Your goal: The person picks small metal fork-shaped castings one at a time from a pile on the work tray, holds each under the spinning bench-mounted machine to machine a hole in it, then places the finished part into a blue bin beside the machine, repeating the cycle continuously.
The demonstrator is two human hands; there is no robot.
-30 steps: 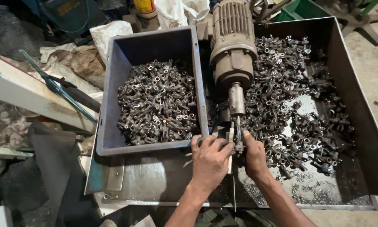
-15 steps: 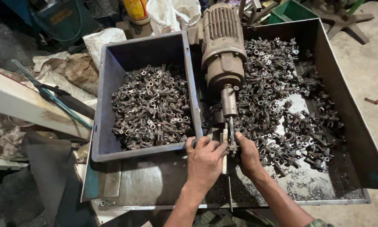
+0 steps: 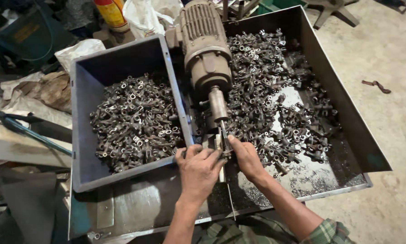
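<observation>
Both hands stay at the spindle tip (image 3: 222, 131) of the motor (image 3: 204, 47) as before, left hand (image 3: 198, 169) and right hand (image 3: 244, 156) pinched shut on a small metal part (image 3: 225, 151) between grey bin (image 3: 83, 176) and tray (image 3: 347, 117).

The left hand (image 3: 198, 171) and right hand (image 3: 246, 158) cover whatever small part sits at the tip of the grey electric motor's steel spindle (image 3: 218, 105). Both forearms run off the bottom edge. The yellow-and-red canister (image 3: 110, 13) is cropped at the top.

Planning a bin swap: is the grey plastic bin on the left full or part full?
Part full. The small metal parts cover the floor of the grey bin, with its walls bare above.
</observation>
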